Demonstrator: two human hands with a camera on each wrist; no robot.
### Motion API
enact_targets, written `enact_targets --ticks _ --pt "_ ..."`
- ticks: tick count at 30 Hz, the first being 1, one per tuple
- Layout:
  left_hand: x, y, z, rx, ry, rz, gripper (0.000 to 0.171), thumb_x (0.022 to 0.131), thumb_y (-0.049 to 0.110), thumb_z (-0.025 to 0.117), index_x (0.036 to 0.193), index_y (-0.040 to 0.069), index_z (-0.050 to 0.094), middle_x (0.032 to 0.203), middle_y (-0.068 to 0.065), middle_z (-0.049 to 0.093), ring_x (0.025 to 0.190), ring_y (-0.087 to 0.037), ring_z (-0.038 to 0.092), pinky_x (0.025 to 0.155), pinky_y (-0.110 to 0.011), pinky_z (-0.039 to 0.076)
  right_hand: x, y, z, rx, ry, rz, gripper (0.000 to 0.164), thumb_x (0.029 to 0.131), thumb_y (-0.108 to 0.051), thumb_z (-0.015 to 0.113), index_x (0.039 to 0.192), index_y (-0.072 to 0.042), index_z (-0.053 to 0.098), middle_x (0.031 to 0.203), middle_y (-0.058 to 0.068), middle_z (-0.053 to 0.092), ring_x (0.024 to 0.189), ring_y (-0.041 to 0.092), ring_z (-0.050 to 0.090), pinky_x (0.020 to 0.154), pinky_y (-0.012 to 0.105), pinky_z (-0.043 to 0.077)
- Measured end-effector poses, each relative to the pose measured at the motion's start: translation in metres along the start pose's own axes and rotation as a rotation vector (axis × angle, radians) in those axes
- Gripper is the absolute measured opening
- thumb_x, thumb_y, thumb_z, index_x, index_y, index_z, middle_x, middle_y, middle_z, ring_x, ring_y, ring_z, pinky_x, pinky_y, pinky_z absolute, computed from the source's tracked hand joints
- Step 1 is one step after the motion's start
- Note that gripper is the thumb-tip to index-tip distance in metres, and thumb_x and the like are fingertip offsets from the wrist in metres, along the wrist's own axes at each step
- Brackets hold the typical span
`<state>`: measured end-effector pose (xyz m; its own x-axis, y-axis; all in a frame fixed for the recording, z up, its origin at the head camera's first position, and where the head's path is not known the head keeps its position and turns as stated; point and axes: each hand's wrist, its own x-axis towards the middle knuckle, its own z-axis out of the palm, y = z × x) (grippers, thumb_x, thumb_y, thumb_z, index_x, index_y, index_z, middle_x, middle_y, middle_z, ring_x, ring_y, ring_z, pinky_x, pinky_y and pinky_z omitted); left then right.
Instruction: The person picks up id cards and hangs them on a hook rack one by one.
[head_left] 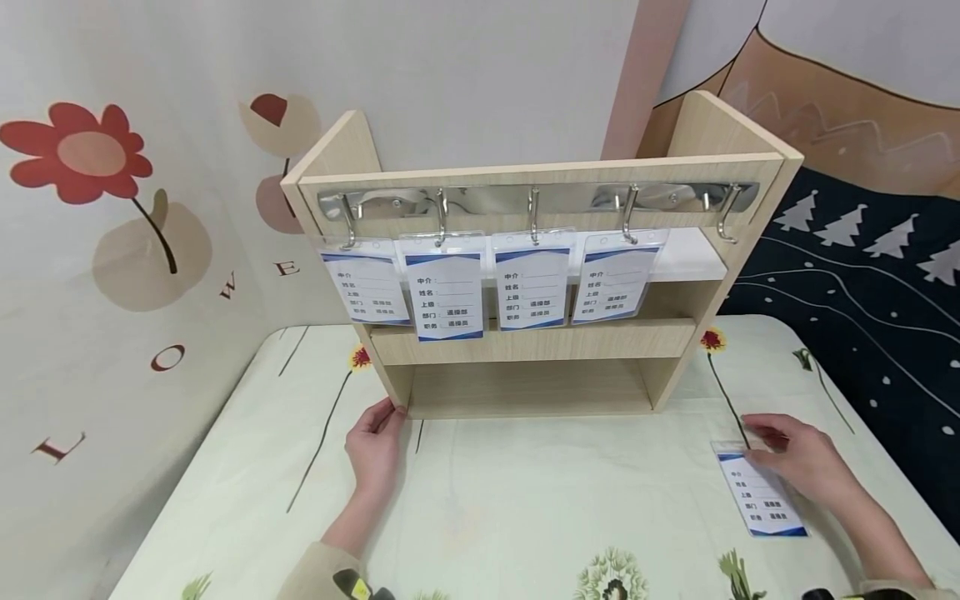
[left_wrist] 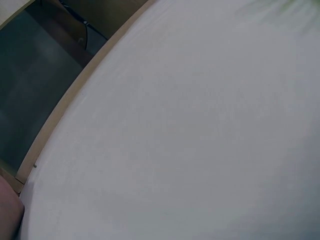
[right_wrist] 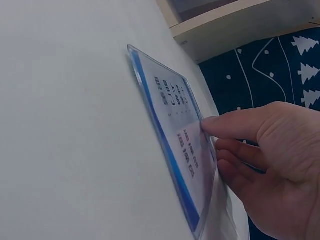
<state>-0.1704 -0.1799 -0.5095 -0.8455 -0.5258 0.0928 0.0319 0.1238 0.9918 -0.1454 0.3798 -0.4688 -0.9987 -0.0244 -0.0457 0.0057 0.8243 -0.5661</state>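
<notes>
A small wooden shelf [head_left: 532, 346] stands on the bed-like surface, with a metal hook rail [head_left: 566, 200] along its top front. Four badge holders hang there: one at the far left [head_left: 367, 287], one beside it [head_left: 447, 292], a third [head_left: 532, 287] and a fourth [head_left: 615, 279]. The rightmost hook [head_left: 726, 215] carries nothing. My left hand [head_left: 375, 450] grips the shelf's lower left front corner; the left wrist view catches only a bit of that hand [left_wrist: 9, 210]. With thumb on top and fingers beneath, my right hand [right_wrist: 285, 155] pinches the long edge of another badge holder [right_wrist: 170, 115], low over the cloth.
A pale patterned cloth [head_left: 525, 492] covers the surface around the shelf. Behind stands a curtain with printed flowers [head_left: 90, 154] and letters on the left, and a dark tree-printed panel [head_left: 855, 275] on the right. A white strip [head_left: 686, 254] lies inside the shelf.
</notes>
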Motion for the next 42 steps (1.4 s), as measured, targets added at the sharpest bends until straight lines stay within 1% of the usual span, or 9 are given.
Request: enact_targets --ticks 2,4,7,9,17,26,31,35,42 --pt "-0.0005 0.0006 -0.0001 0.003 0.000 -0.004 0.026 0.096 0.000 0.067 0.121 -0.009 0.070 0.121 -0.030 0.070 0.085 0.007 0.067 0.078 -0.010 0.056 0.0016 0.0006 -0.0018 -0.019 -0.013 -0.005 0.056 0.087 -0.008 0.080 0.135 0.011 0.058 0.128 0.036 0.060 0.110 0.049 0.060 0.088 0.055 0.056" --pt "-0.0007 0.0013 -0.0003 0.009 0.000 -0.010 0.026 0.096 0.000 0.067 0.121 -0.009 0.069 0.121 -0.029 0.070 0.086 0.007 0.067 0.078 -0.009 0.056 0.0032 0.0009 -0.0040 -0.037 -0.022 -0.011 0.055 0.086 -0.009 0.081 0.133 0.010 0.060 0.123 0.033 0.063 0.104 0.043 0.061 0.082 0.040 0.057" --pt "-0.0009 0.0023 -0.0005 0.014 -0.007 -0.019 0.027 0.097 0.000 0.067 0.122 -0.008 0.069 0.123 -0.029 0.069 0.086 0.008 0.066 0.079 -0.009 0.056 0.0055 0.0011 -0.0071 -0.058 -0.031 -0.011 0.054 0.085 -0.012 0.083 0.130 0.010 0.062 0.115 0.025 0.067 0.097 0.033 0.060 0.071 0.023 0.048" --pt "-0.0012 0.0025 -0.0004 0.017 -0.011 -0.024 0.027 0.097 0.001 0.067 0.122 -0.008 0.069 0.123 -0.029 0.069 0.086 0.008 0.066 0.079 -0.009 0.056 0.0065 0.0010 -0.0081 -0.054 -0.040 -0.005 0.052 0.085 -0.012 0.083 0.128 0.009 0.064 0.112 0.022 0.068 0.095 0.030 0.059 0.068 0.020 0.046" --pt "-0.0008 0.0011 -0.0008 0.027 -0.020 -0.026 0.027 0.098 0.002 0.066 0.123 -0.007 0.069 0.125 -0.028 0.069 0.087 0.009 0.066 0.081 -0.010 0.056 0.0087 0.0008 -0.0067 -0.065 -0.056 -0.016 0.040 0.085 -0.010 0.082 0.120 0.006 0.069 0.107 0.015 0.070 0.091 0.025 0.057 0.067 0.020 0.046" --pt "-0.0020 0.0009 -0.0010 0.039 -0.016 -0.028 0.028 0.098 0.002 0.066 0.124 -0.007 0.069 0.124 -0.028 0.069 0.086 0.011 0.065 0.080 -0.008 0.055 0.0103 -0.0027 -0.0079 -0.097 -0.071 -0.018 0.039 0.085 -0.010 0.082 0.118 0.007 0.069 0.103 0.014 0.070 0.090 0.027 0.059 0.074 0.035 0.050" --pt "-0.0015 0.0007 -0.0004 0.031 -0.015 -0.021 0.027 0.098 0.002 0.066 0.123 -0.007 0.069 0.124 -0.028 0.069 0.086 0.010 0.065 0.079 -0.009 0.055 0.0094 -0.0043 -0.0088 -0.105 -0.080 -0.008 0.038 0.085 -0.011 0.082 0.116 0.008 0.069 0.100 0.015 0.070 0.089 0.028 0.058 0.073 0.036 0.049" --pt "-0.0005 0.0003 -0.0003 0.024 -0.012 -0.013 0.026 0.098 0.001 0.066 0.122 -0.007 0.069 0.123 -0.028 0.070 0.086 0.009 0.066 0.079 -0.009 0.056 0.0080 -0.0046 -0.0086 -0.110 -0.066 -0.005 0.035 0.085 -0.010 0.081 0.113 0.008 0.070 0.097 0.013 0.069 0.086 0.027 0.057 0.072 0.035 0.048" --pt "-0.0008 0.0018 -0.0007 0.028 -0.010 -0.003 0.026 0.098 0.001 0.065 0.122 -0.008 0.069 0.123 -0.029 0.069 0.086 0.009 0.066 0.080 -0.009 0.055 0.0061 -0.0052 -0.0106 -0.128 -0.065 -0.041 0.029 0.085 -0.002 0.078 0.112 0.006 0.071 0.097 0.013 0.070 0.086 0.027 0.058 0.072 0.035 0.050"
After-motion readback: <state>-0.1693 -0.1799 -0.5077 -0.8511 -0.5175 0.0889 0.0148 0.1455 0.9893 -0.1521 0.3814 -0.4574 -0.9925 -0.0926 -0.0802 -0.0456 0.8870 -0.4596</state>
